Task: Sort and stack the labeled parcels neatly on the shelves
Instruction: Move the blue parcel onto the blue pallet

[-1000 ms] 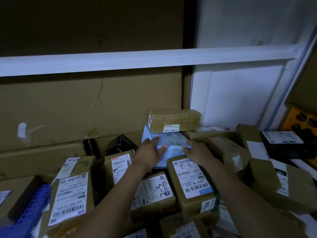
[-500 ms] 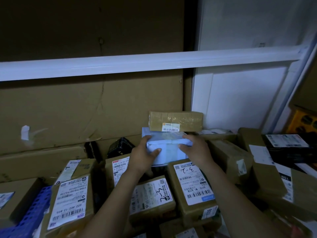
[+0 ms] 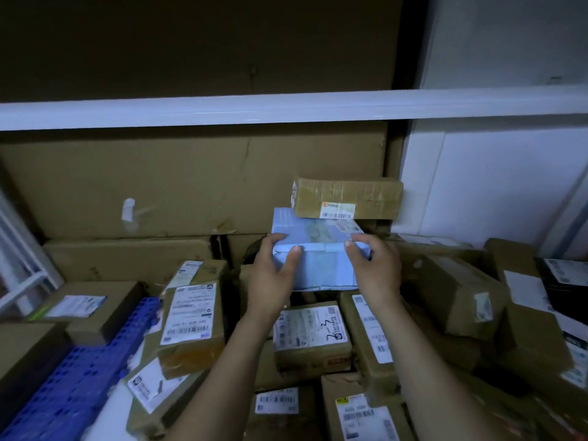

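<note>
Left hand (image 3: 273,275) and right hand (image 3: 375,272) gripping blue parcel (image 3: 321,265) by its near corners, fingers curled over top edge, behind heaped parcels (image 3: 311,335). Brown parcel (image 3: 346,198) resting on its rear. Risk: toppling if tilted or withdrawn abruptly.

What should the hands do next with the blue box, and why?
Probably slide the blue parcel gently back, keeping it level: the left hand and right hand grip its front corners, and a brown taped parcel seems to rest on its rear edge and could tip.
</note>
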